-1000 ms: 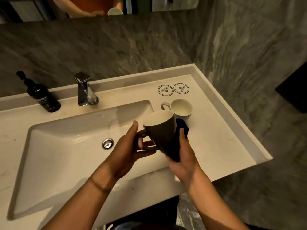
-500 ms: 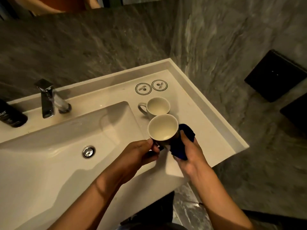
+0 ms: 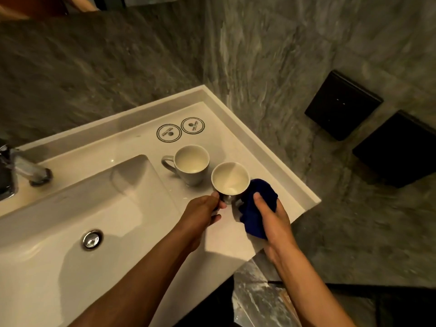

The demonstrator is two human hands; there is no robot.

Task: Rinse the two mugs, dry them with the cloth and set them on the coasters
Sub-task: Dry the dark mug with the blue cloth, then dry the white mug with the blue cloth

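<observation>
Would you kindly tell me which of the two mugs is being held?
The mug nearer the counter's front edge: the left hand grips it, with the blue cloth beside it. The other mug stands untouched behind.

- The left hand (image 3: 200, 212) grips the nearer mug (image 3: 230, 181) — upright, over the counter (image 3: 271, 161).
- The right hand (image 3: 274, 217) presses a blue cloth (image 3: 256, 208) on its side.
- The second mug (image 3: 191, 165) stands just behind, near two coasters (image 3: 180, 129).

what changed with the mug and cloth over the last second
The left hand has turned the held mug from tilted to upright, mouth up. The right hand still presses the blue cloth against its side. The second mug stays on the counter; both coasters remain bare.
</observation>
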